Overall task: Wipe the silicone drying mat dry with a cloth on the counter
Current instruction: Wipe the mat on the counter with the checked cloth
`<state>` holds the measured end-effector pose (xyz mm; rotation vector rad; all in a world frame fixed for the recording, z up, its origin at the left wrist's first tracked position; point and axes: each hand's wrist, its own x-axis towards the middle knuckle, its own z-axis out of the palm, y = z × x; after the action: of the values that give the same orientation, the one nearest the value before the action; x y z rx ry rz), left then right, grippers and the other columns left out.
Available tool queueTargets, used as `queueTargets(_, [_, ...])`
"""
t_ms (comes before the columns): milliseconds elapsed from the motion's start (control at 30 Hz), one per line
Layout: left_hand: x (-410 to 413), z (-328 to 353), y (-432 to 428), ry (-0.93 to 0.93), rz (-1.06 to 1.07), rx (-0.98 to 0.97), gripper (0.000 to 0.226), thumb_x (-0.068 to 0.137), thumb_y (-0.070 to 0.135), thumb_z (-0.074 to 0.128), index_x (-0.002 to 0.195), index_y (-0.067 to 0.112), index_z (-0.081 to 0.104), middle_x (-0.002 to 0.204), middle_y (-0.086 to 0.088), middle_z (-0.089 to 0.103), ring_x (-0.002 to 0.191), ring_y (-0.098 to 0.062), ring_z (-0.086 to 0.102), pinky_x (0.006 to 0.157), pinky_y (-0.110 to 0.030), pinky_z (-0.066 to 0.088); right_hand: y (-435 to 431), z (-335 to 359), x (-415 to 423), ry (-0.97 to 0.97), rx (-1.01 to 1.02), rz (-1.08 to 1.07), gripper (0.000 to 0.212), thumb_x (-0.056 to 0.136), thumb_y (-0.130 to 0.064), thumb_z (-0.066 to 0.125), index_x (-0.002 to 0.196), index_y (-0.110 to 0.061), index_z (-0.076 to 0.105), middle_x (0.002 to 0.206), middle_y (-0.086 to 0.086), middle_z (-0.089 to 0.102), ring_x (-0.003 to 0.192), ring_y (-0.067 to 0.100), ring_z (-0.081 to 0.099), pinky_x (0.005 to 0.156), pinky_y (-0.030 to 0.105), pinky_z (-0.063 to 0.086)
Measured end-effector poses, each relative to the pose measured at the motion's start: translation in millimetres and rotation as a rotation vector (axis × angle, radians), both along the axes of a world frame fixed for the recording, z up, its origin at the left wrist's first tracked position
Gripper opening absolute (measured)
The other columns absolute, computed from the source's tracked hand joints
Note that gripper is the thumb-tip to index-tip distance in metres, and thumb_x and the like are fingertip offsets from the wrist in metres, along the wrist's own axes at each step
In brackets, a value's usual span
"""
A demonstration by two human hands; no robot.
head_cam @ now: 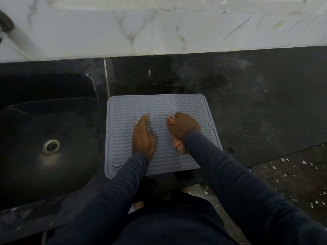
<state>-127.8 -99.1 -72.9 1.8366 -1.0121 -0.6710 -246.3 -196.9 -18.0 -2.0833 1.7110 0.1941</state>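
In the head view, a grey mat (159, 110) with wavy ridges lies flat on the dark counter (256, 96), just right of the black sink (24, 165) and close to the counter's near edge. The left hand (142, 137) rests on the mat's middle-left part, fingers straight and together, pointing away from the body, grasping nothing; the palm side is down against the ridges. The right hand (184, 127) sits right of it, on the mat's middle-right part, fingers clenched around a bunched cloth (178, 145) with a red-and-white pattern. One end of the cloth shows past the knuckles at the far side of the fist, the other end trails out under the wrist toward the body, and it lies on the mat. The two hands are near each other but apart, with bare ridges between them. Both arms wear dark sleeves (230, 167). A round metal drain (51, 146) shows in the sink's bottom. Behind the counter runs a pale marbled tile wall (159, 30), and a blurred tap (6, 23) enters at the top left corner.
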Motion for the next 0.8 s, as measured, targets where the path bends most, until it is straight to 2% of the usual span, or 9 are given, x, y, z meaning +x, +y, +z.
queueTargets(67, [-0.5, -1.2, -2.1, -0.008, 0.016, 0.026, 0.05, 0.096, 0.006, 0.041, 0.146, 0.012, 0.036, 0.147, -0.01, 0.044, 0.135, -0.026, 0.039, 0.116, -0.041, 0.029, 15.7, -4.0, 20.3, -0.13, 0.05, 0.053, 0.044, 0.092, -0.05, 0.049, 0.117, -0.015, 0.059, 0.118, 0.008, 0.063, 0.108, 0.029, 0.059, 0.094, 0.041, 0.047])
queueTargets(133, [0.8, -2.6, -3.1, -0.014, 0.007, 0.021, 0.05, 0.095, 0.006, 0.043, 0.144, 0.012, 0.038, 0.144, -0.013, 0.047, 0.133, -0.03, 0.042, 0.113, -0.045, 0.032, 31.9, -8.6, 30.4, -0.178, 0.062, 0.12, 0.04, 0.091, -0.05, 0.05, 0.111, -0.016, 0.059, 0.113, 0.008, 0.064, 0.105, 0.028, 0.06, 0.09, 0.039, 0.048])
queueTargets(267, [-0.7, -3.7, 0.8, -0.041, -0.029, 0.04, 0.051, 0.094, 0.008, 0.041, 0.145, 0.008, 0.037, 0.148, -0.013, 0.041, 0.139, -0.031, 0.034, 0.116, -0.049, 0.027, 17.5, -1.0, -13.5, -0.112, 0.072, -0.005, 0.043, 0.091, -0.059, 0.045, 0.109, -0.022, 0.057, 0.1, -0.002, 0.062, 0.096, 0.021, 0.059, 0.085, 0.04, 0.045])
queueTargets(333, [-0.6, -4.3, 0.9, -0.07, -0.034, 0.038, 0.053, 0.092, 0.004, 0.043, 0.145, 0.007, 0.038, 0.148, -0.014, 0.041, 0.139, -0.031, 0.034, 0.115, -0.049, 0.027, 3.8, 2.6, -46.0, -0.014, 0.051, -0.083, 0.045, 0.089, -0.059, 0.048, 0.115, -0.023, 0.056, 0.109, 0.004, 0.063, 0.101, 0.027, 0.06, 0.089, 0.042, 0.047])
queueTargets(400, [-0.9, -3.1, -0.2, -0.076, -0.038, 0.035, 0.056, 0.091, 0.002, 0.044, 0.146, 0.008, 0.035, 0.149, -0.013, 0.039, 0.14, -0.03, 0.032, 0.116, -0.047, 0.026, -4.8, 4.5, -58.5, 0.091, -0.009, -0.085, 0.043, 0.092, -0.051, 0.048, 0.121, -0.02, 0.054, 0.119, 0.008, 0.062, 0.108, 0.031, 0.059, 0.091, 0.041, 0.046])
queueTargets(533, [-0.7, 2.1, 0.7, -0.077, -0.05, 0.011, 0.059, 0.09, 0.016, 0.037, 0.148, 0.009, 0.031, 0.15, -0.012, 0.038, 0.139, -0.028, 0.034, 0.117, -0.045, 0.025, 15.1, 5.0, -8.9, 0.004, 0.017, -0.022, 0.041, 0.098, -0.047, 0.037, 0.116, -0.017, 0.058, 0.115, 0.008, 0.064, 0.104, 0.027, 0.06, 0.09, 0.042, 0.046])
queueTargets(600, [0.1, 3.1, 0.9, -0.098, -0.058, 0.016, 0.061, 0.088, 0.022, 0.032, 0.147, 0.007, 0.033, 0.149, -0.014, 0.04, 0.137, -0.029, 0.036, 0.116, -0.046, 0.025, 40.7, -1.4, 13.8, -0.015, 0.005, 0.077, 0.036, 0.098, -0.043, 0.039, 0.114, -0.018, 0.058, 0.114, 0.007, 0.063, 0.104, 0.027, 0.06, 0.09, 0.041, 0.047])
queueTargets(733, [-0.7, -5.3, -2.7, -0.306, -0.152, 0.035, 0.055, 0.084, 0.017, 0.037, 0.136, 0.001, 0.048, 0.141, -0.02, 0.048, 0.133, -0.035, 0.04, 0.117, -0.044, 0.021, 28.9, -4.9, -32.3, -0.018, 0.02, -0.033, 0.046, 0.092, -0.057, 0.033, 0.105, -0.021, 0.057, 0.096, 0.002, 0.06, 0.092, 0.022, 0.06, 0.083, 0.04, 0.046])
queueTargets(800, [-0.9, -10.5, -5.2, -0.397, -0.186, 0.05, 0.054, 0.085, 0.018, 0.038, 0.133, 0.0, 0.052, 0.14, -0.02, 0.049, 0.132, -0.036, 0.041, 0.118, -0.043, 0.02, 7.8, -0.6, -76.0, 0.062, 0.002, -0.138, 0.05, 0.089, -0.058, 0.033, 0.11, -0.022, 0.061, 0.106, 0.003, 0.064, 0.099, 0.027, 0.063, 0.085, 0.042, 0.048])
